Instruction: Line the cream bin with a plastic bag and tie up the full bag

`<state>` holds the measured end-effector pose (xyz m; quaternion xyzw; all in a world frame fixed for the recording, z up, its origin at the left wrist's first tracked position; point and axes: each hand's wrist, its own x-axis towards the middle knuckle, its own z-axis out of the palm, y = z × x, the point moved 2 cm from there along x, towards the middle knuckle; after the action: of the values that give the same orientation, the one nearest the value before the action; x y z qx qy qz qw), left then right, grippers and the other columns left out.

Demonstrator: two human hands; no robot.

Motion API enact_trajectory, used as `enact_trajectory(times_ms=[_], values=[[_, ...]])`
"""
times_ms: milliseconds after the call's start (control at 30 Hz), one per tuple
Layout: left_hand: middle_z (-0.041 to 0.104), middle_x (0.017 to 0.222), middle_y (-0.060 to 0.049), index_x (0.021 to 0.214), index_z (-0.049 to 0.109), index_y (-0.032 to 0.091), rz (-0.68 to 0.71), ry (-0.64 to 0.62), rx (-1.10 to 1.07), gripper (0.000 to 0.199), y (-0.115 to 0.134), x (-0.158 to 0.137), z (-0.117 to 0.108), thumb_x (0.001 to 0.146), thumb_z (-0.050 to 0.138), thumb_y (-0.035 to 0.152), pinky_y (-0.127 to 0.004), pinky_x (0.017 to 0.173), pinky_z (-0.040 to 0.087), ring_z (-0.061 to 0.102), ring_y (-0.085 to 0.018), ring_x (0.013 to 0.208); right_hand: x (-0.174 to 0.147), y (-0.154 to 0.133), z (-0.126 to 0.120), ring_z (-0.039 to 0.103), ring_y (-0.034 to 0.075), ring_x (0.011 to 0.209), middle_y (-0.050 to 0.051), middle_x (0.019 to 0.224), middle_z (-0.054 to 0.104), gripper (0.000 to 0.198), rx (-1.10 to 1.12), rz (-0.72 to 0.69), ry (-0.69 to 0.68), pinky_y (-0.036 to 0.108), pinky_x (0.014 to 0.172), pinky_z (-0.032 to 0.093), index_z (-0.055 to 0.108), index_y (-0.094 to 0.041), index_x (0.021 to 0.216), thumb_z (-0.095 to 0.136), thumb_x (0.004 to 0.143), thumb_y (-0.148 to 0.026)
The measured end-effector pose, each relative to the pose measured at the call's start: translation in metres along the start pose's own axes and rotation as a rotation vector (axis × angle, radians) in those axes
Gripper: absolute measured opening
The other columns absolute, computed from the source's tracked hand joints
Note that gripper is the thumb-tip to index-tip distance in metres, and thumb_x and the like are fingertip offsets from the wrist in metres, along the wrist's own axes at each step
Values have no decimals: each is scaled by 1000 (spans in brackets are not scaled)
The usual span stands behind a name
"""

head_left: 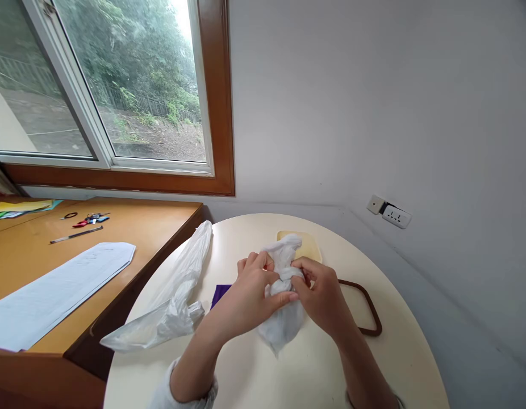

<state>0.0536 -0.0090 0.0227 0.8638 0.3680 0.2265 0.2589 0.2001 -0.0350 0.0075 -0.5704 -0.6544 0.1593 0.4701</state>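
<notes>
A white plastic bag [284, 326], bunched and twisted at its middle, is between my two hands over the round table. My left hand [257, 287] grips the twisted part from the left, its thumb stretched across the front. From the right, my right hand [318, 287] pinches a folded strip of the same bag between thumb and fingers. The bag's gathered top sticks up above my fingers, and its lower part hangs down to a point. Whether anything is inside the bag, I cannot tell.
On the round table [263, 380] lie another crumpled plastic bag [178, 312], a purple piece [220, 293], a pale yellow board [310, 248] and a brown rounded frame [376, 315]. The wooden desk [161, 218] at left bears paper sheets [67, 289], a pen [75, 234] and keys [92, 220].
</notes>
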Motion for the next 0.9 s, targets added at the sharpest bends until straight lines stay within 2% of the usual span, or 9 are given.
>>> enact_trajectory(times_ms=[100,200,267,367,500,600,667,767,900], values=[[40,89,-3,57,46,17,49,-12,47,39,-1,0,0,86,45,42,-42,83,37,39,-21,89,-1,-1,1,32,9,51,-6,55,38,13,58,21,-87,21,46,28,43,-20,62,42,72,-11],[38,92,-4,57,47,17,149,-48,-52,36,-1,-3,-7,88,44,36,-38,84,38,41,-19,91,-1,-3,-4,36,10,52,-6,56,40,12,85,44,-87,20,48,31,41,-21,65,41,73,-11],[37,93,-4,56,46,17,241,-92,-181,35,-2,-5,-13,86,48,35,-33,81,40,42,-18,91,-1,-5,-7,45,11,61,-4,67,50,13,90,34,-36,21,56,38,47,-21,78,41,73,-10],[37,93,-5,55,44,17,354,-161,-304,35,-4,-7,-19,84,51,36,-28,78,42,42,-17,90,0,-7,-8,51,15,78,1,87,56,29,73,-66,13,25,67,42,52,-21,95,40,73,-8],[39,91,-4,58,46,17,225,-135,-104,32,-6,-5,-17,82,53,38,-31,77,41,39,-18,88,0,-3,-2,41,12,56,-2,61,47,20,-91,-127,66,23,52,32,50,-19,63,36,72,-7],[41,85,-3,56,48,17,146,-70,85,32,-6,-3,-12,76,59,39,-35,77,39,37,-20,86,0,2,1,32,10,50,-5,53,37,18,-81,-39,29,23,48,26,45,-19,59,36,71,-9],[41,83,-2,57,50,18,148,-77,104,26,-7,-2,-11,80,53,29,-34,77,39,38,-19,85,0,4,0,30,10,49,-5,52,34,17,-2,34,-57,22,46,25,42,-20,58,37,71,-11],[39,86,-3,61,52,18,163,-121,-46,22,-9,-4,-15,81,45,17,-28,70,41,40,-17,83,1,3,-5,34,10,54,-4,57,37,17,134,73,-169,22,49,28,39,-20,57,37,72,-12],[38,85,-5,52,50,17,229,-198,-373,35,-16,-8,-23,82,49,35,-26,64,44,42,-16,77,2,-4,-9,42,11,63,-1,68,47,19,257,30,-270,22,55,33,41,-19,56,38,73,-13]])
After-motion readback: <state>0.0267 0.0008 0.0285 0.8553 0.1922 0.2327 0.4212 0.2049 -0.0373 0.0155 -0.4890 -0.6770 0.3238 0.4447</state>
